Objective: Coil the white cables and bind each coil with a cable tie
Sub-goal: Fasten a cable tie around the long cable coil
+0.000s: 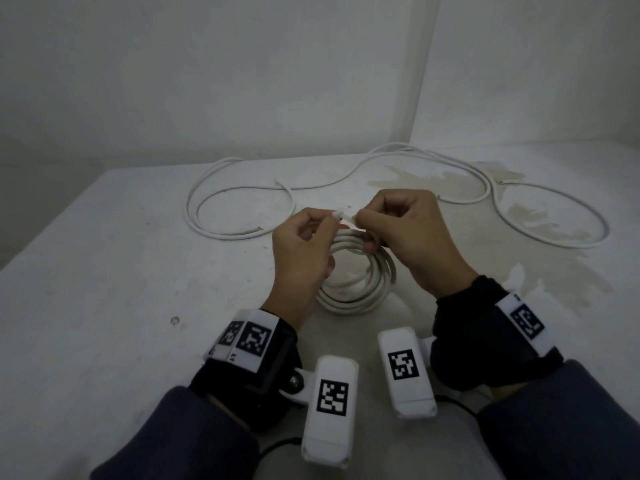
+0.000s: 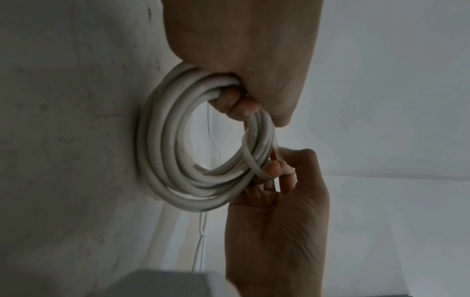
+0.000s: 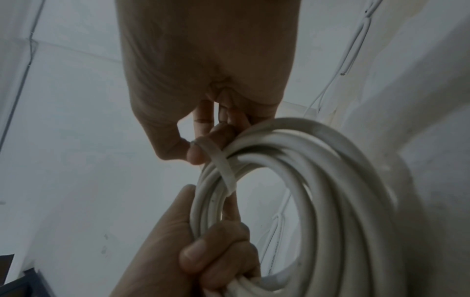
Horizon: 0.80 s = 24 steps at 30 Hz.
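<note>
Coil (image 1: 356,271) of white cable sits at the middle of what we see, several turns stacked, its lower edge resting on the white table (image 1: 104,306) and its upper edge lifted between our two hands. A white cable tie (image 3: 223,166) loops around the bundled turns at that upper edge; in the right wrist view it crosses the strands as a flat band. Our left hand (image 1: 301,251) has its fingers curled through the coil, a closed grip around the turns, while its thumb and forefinger pinch one end of the tie above the coil. Our right hand (image 1: 412,230) pinches the other end of the tie between thumb and fingertips, a narrow, closed grip, just beside the left fingertips. Whether the tie's tail is already through its head, we cannot tell. Farther back on the table lie two loose white cables: one (image 1: 239,202) curled in an open loop to the left, another (image 1: 540,216) winding in wide bends to the right, both well apart from the coil. A brownish stain (image 1: 540,244) spreads over the table's right part. Dark sleeves cover our forearms, and white marker blocks with black patterns are strapped at each wrist. Pale walls meet in a corner behind the table
</note>
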Each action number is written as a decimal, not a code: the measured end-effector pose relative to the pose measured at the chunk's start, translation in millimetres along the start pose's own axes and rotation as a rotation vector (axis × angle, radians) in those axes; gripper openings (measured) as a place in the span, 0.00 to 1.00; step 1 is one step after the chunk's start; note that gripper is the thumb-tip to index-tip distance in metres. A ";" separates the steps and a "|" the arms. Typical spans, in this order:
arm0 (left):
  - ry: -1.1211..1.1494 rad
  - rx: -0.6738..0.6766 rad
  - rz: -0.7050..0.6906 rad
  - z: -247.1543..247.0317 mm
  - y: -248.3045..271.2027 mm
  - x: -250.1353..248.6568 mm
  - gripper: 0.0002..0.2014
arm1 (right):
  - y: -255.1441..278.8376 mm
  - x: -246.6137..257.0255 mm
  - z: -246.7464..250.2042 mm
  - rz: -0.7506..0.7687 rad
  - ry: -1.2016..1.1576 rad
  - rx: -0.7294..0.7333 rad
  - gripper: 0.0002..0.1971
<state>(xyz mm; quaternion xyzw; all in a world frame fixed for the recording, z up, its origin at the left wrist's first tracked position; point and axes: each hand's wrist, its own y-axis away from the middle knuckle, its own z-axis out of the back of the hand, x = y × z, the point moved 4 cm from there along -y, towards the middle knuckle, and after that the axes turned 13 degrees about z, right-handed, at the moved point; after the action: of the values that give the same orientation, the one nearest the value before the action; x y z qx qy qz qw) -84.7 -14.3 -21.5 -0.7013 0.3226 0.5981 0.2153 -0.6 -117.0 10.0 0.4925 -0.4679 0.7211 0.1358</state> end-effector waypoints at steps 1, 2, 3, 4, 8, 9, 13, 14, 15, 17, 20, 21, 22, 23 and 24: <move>0.004 0.001 0.006 0.3 -0.3 0.3 0.07 | -0.4 -0.2 -0.3 -0.003 0.004 -0.002 0.10; 0.009 0.001 0.013 0.9 -0.7 0.7 0.07 | -0.5 -0.8 -0.5 -0.010 0.005 -0.005 0.10; 0.010 0.002 0.021 1.2 -1.2 1.5 0.08 | -0.7 -1.6 -0.7 -0.017 0.005 -0.011 0.11; 0.009 0.004 0.026 1.2 -1.6 1.8 0.08 | -0.8 -2.4 -0.8 -0.023 0.003 -0.016 0.11; 0.003 0.012 0.031 1.1 -2.7 2.0 0.09 | -0.9 -2.7 -1.4 -0.022 0.014 -0.016 0.11; 0.005 0.014 0.033 1.0 -2.8 2.0 0.08 | -1.0 -2.5 -1.2 -0.022 0.017 -0.015 0.11; 0.012 0.017 0.036 1.6 -3.4 3.0 0.08 | -1.0 -2.3 -0.8 -0.013 0.026 -0.015 0.11; 0.015 0.018 0.038 1.9 -3.6 3.2 0.08 | -1.0 -2.5 -0.8 -0.011 0.029 -0.015 0.10; 0.019 0.019 0.039 2.0 -4.0 3.3 0.08 | -1.1 -2.9 -0.8 -0.013 0.030 -0.014 0.09; 0.023 0.020 0.033 2.2 -4.7 3.6 0.08 | -1.0 -4.3 -0.9 -0.020 0.030 -0.016 0.08; 0.007 0.029 0.011 1.7 -5.0 4.0 0.09 | -0.3 -5.6 -1.0 -0.036 0.030 -0.018 0.06; -0.001 0.036 0.005 1.4 -5.0 4.1 0.09 | -0.3 -5.3 -0.8 -0.038 0.029 -0.016 0.05; -0.005 0.041 0.003 1.6 -4.8 4.2 0.09 | 0.0 -5.2 -1.1 -0.036 0.030 -0.013 0.05; -0.004 0.046 0.004 2.1 -5.0 4.3 0.10 | 0.1 -4.4 -1.2 -0.032 0.031 -0.009 0.05; 0.002 0.050 0.007 2.5 -5.6 4.5 0.10 | 0.0 -4.0 -1.5 -0.029 0.033 -0.003 0.05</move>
<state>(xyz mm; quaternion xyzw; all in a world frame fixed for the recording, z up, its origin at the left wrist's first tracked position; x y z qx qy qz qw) -82.1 -9.6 -26.8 -0.6952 0.3400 0.5898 0.2305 0.4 -114.7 6.5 0.4870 -0.4595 0.7265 0.1545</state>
